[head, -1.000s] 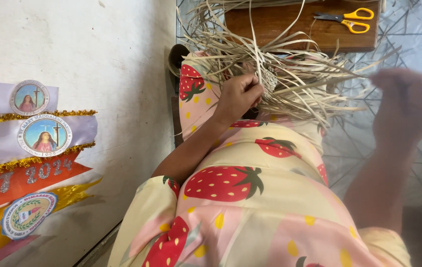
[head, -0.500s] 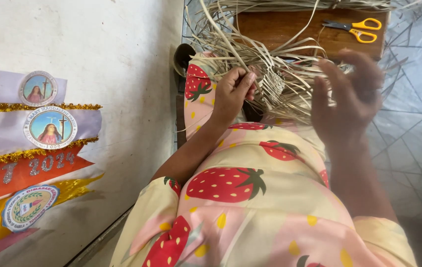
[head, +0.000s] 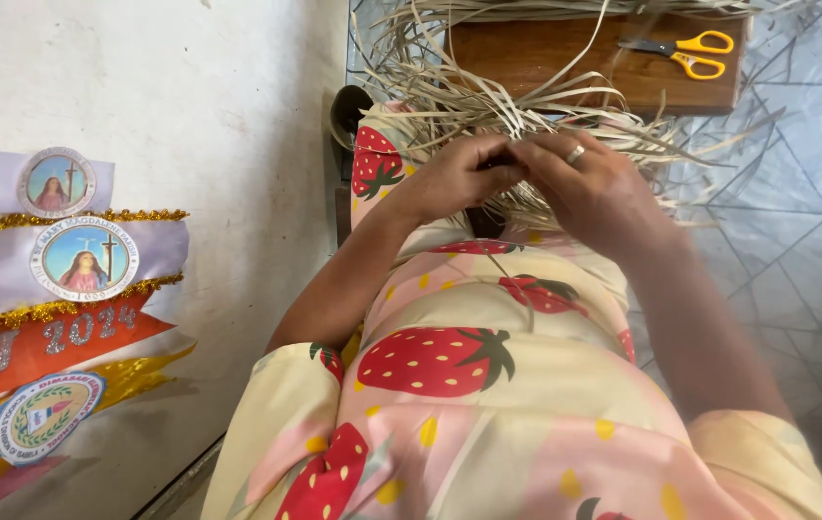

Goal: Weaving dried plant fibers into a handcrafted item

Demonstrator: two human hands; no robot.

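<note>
— Where do we see the hands?
— Together on our lap: the left hand point(head: 454, 178) and ringed right hand point(head: 589, 183) meet fingertip to fingertip, pinching the pale strips point(head: 488, 101) that fan out beyond them.
— And past those?
— Scissors point(head: 685, 53) lie on a wooden board point(head: 546, 53).

Left hand point(head: 457, 176) and right hand point(head: 592, 185) meet on pale woven strips point(head: 526, 111) — yellow-handled scissors point(head: 685, 51) lie far right.

White wall point(head: 190, 87) hung with banners point(head: 45, 318), grey tiled floor point(head: 806, 193), brown wooden bench point(head: 546, 53) in daylight.
</note>
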